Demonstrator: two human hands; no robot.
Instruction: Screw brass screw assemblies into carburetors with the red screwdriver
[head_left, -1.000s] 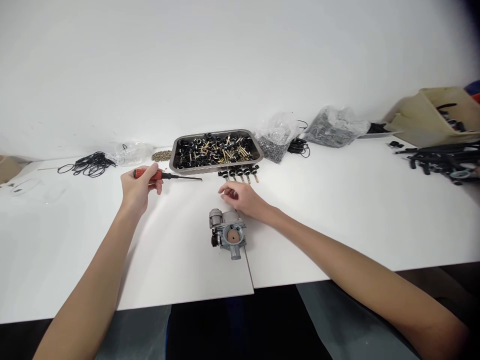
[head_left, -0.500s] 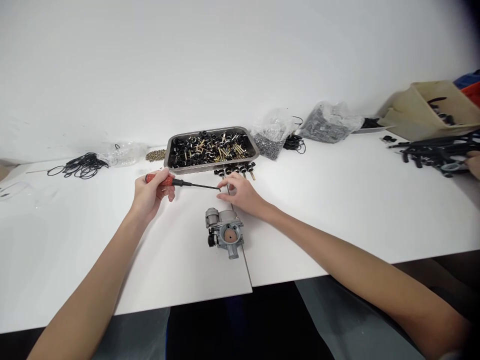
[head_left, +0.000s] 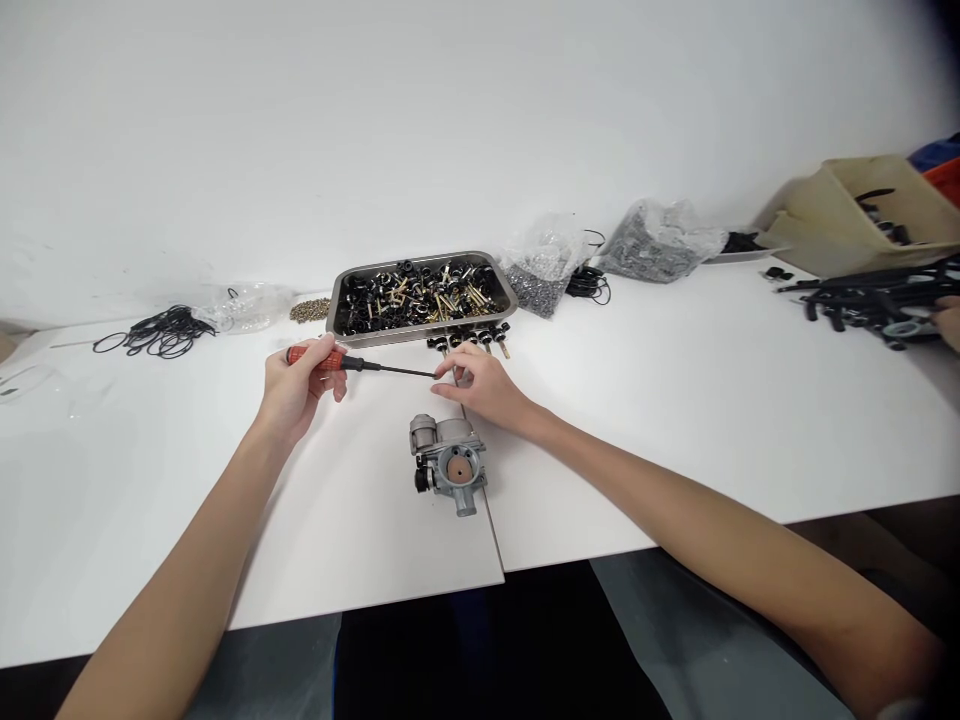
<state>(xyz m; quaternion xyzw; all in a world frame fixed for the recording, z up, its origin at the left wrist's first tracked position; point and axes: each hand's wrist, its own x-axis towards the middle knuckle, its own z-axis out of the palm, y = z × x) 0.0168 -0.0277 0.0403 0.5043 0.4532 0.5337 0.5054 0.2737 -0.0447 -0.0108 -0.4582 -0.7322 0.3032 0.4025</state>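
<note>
My left hand [head_left: 298, 385] is closed around the red handle of a screwdriver [head_left: 319, 358], whose dark shaft points right. At its tip, my right hand [head_left: 480, 385] has thumb and forefinger drawn close together in a pinch. Whatever small thing lies between those fingertips is too tiny to name. Below the hands, a grey metal carburetor [head_left: 450, 465] rests on the white table [head_left: 360, 510], its round opening facing me. Just beyond my right fingers lies a row of several small black-capped brass-ended parts [head_left: 495, 340], partly hidden by the hand.
A metal tray [head_left: 420, 333] full of black and brass parts stands behind. Black rings [head_left: 169, 330] and brass pieces [head_left: 310, 310] lie left of it, bags of small parts [head_left: 536, 285] right. At far right are a bin [head_left: 825, 225], black hoses [head_left: 877, 300] and another person's hand [head_left: 949, 322].
The screwdriver tip and my right fingertips have come together, with forefinger now at the tip. Both hands have shifted very slightly; the carburetor stays in place.
</note>
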